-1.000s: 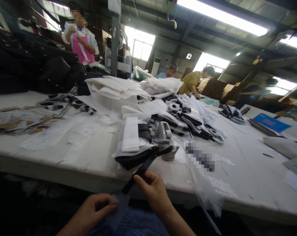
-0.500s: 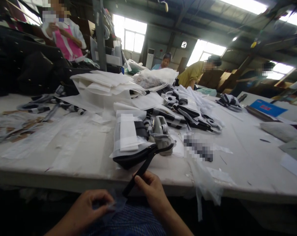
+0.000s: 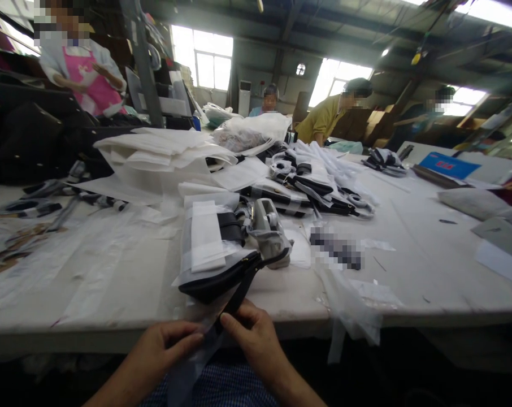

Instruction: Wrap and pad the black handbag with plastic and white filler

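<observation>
A: How are the hands held?
B: The left hand [image 3: 171, 339] is brought in from the lower left, its fingers bent and its thumb laid forward; a translucent sheet [image 3: 186, 376] is pinched between thumb and forefinger.

A: And the right hand [image 3: 251, 330]?
B: It is angled up and inward from the lower right, fingers curled. A black strap [image 3: 241, 291] is gripped near its lower end, with the thumb pressed on top.

A: Where is the strap placed?
B: It is stretched from the end of a partly wrapped black bag [image 3: 216, 282], laid by the front edge of the table [image 3: 408, 282], down to the right fingers.

A: Are the hands set apart?
B: Only slightly; the fingertips are held near each other, in front of the table edge.
</observation>
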The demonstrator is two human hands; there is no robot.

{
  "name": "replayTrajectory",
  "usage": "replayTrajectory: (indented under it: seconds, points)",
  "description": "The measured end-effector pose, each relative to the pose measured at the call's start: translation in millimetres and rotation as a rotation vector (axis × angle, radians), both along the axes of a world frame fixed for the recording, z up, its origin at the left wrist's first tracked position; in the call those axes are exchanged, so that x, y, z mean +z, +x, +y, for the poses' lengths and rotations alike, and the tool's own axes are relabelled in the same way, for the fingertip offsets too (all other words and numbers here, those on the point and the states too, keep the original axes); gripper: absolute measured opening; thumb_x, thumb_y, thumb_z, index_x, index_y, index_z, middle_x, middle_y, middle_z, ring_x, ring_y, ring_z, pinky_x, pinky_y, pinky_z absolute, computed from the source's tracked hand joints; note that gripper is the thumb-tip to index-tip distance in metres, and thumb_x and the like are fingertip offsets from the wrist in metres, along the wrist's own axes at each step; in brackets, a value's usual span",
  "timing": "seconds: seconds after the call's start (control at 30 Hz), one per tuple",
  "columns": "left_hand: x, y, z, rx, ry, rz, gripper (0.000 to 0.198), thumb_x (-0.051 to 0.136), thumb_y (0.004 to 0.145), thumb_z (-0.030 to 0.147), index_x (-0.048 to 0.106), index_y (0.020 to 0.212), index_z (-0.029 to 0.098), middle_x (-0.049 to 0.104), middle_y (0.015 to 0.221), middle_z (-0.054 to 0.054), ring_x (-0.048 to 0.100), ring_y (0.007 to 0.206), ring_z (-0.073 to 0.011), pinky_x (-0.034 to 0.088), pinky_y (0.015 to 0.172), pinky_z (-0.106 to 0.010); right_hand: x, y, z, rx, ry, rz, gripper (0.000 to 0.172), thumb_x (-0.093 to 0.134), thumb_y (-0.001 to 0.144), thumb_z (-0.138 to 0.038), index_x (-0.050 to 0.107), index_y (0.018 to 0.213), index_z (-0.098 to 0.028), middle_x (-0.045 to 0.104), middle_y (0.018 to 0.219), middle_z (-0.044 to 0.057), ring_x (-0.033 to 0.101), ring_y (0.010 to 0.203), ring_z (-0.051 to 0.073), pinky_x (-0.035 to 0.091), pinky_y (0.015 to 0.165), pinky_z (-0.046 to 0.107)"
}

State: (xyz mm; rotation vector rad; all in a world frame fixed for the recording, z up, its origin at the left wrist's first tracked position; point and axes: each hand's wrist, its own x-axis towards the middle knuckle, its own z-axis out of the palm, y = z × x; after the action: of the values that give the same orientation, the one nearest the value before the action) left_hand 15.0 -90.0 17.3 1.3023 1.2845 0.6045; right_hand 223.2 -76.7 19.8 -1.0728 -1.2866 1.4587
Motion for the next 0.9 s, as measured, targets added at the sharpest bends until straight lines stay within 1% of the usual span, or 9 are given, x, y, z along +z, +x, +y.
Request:
replayTrajectory:
  seconds: [0.1, 0.17, 0.23, 0.33, 0.4, 0.53, 0.67, 0.8, 0.9]
  points:
    - [4.1, 12, 7, 0.032, 0.02, -0.031, 0.039, 0.066, 0.08, 0.052, 0.079, 0.102, 0.022, 0.079, 0.091, -0.003, 0.071, 0.086, -0.0251, 0.054, 0.075, -0.027, 1.0, 2, -2, -0.045, 0.034, -0.011, 0.026, 0.072, 0.084, -0.041, 0.078, 0.093, -0.017, 0.072, 0.101, 0.008, 0.065, 0.098, 0.025, 0.05, 0.087, 0.033]
    - [5.1, 18, 10, 0.083, 0.033, -0.046, 0.044, 0.066, 0.079, 0.057, 0.079, 0.102, 0.022, 0.079, 0.095, -0.004, 0.072, 0.091, -0.0259, 0.055, 0.08, -0.028, -1.2, 5, -4, -0.059, -0.012, 0.023, 0.036, 0.067, 0.088, -0.046, 0.074, 0.107, -0.017, 0.072, 0.099, 0.008, 0.067, 0.091, 0.024, 0.055, 0.078, 0.033]
    - [3.7, 23, 12, 0.145, 0.035, -0.06, 0.05, 0.068, 0.075, 0.063, 0.079, 0.101, 0.022, 0.078, 0.1, -0.005, 0.072, 0.094, -0.0272, 0.056, 0.084, -0.03, -5.9, 7, -7, -0.071, -0.051, 0.049, 0.044, 0.063, 0.088, -0.052, 0.07, 0.114, -0.017, 0.072, 0.093, 0.009, 0.068, 0.083, 0.023, 0.057, 0.067, 0.032]
    - [-1.9, 26, 15, 0.192, 0.023, -0.072, 0.057, 0.069, 0.071, 0.069, 0.079, 0.101, 0.021, 0.078, 0.1, -0.005, 0.072, 0.093, -0.0283, 0.058, 0.083, -0.031, -14.6, 9, -10, -0.081, -0.104, 0.076, 0.049, 0.07, 0.081, -0.058, 0.071, 0.107, -0.016, 0.072, 0.085, 0.008, 0.069, 0.077, 0.022, 0.056, 0.06, 0.028]
    - [-5.5, 28, 18, 0.179, 0.026, -0.046, 0.06, 0.068, 0.07, 0.071, 0.079, 0.101, 0.021, 0.079, 0.094, -0.005, 0.073, 0.089, -0.0282, 0.059, 0.079, -0.031, -19.0, 8, -9, -0.076, -0.187, 0.119, 0.055, 0.075, 0.073, -0.062, 0.072, 0.101, -0.015, 0.071, 0.079, 0.007, 0.068, 0.066, 0.019, 0.054, 0.053, 0.025]
    - [-4.9, 34, 25, 0.153, 0.124, 0.081, 0.054, 0.064, 0.076, 0.069, 0.079, 0.101, 0.023, 0.079, 0.098, -0.004, 0.073, 0.091, -0.0273, 0.059, 0.079, -0.028, -21.8, 6, -2, -0.077, -0.295, 0.242, 0.066, 0.076, 0.067, -0.067, 0.072, 0.102, -0.011, 0.071, 0.071, 0.007, 0.065, 0.052, 0.014, 0.051, 0.044, 0.021]
    - [9.4, 45, 35, 0.089, 0.299, 0.301, 0.043, 0.062, 0.08, 0.061, 0.079, 0.102, 0.028, 0.078, 0.102, 0.0, 0.074, 0.094, -0.027, 0.058, 0.084, -0.027, -16.9, 11, 8, -0.083, -0.312, 0.375, 0.069, 0.078, 0.066, -0.065, 0.07, 0.108, -0.01, 0.07, 0.071, 0.006, 0.063, 0.049, 0.013, 0.051, 0.041, 0.02]
    - [34.9, 63, 49, 0.047, 0.526, 0.492, 0.033, 0.059, 0.082, 0.052, 0.079, 0.097, 0.03, 0.079, 0.097, 0.001, 0.075, 0.091, -0.0259, 0.057, 0.08, -0.025, -5.1, 19, 17, -0.06, -0.345, 0.507, 0.063, 0.081, 0.068, -0.058, 0.071, 0.107, -0.01, 0.067, 0.069, 0.004, 0.061, 0.05, 0.009, 0.05, 0.044, 0.017]
    - [54.5, 78, 61, -0.038, 0.595, 0.611, 0.033, 0.052, 0.087, 0.047, 0.078, 0.096, 0.029, 0.079, 0.093, 0.0, 0.075, 0.085, -0.0243, 0.055, 0.073, -0.025, 0.6, 20, 22, -0.053, -0.359, 0.62, 0.058, 0.082, 0.069, -0.053, 0.072, 0.109, -0.011, 0.069, 0.078, 0.005, 0.061, 0.053, 0.007, 0.048, 0.045, 0.014]
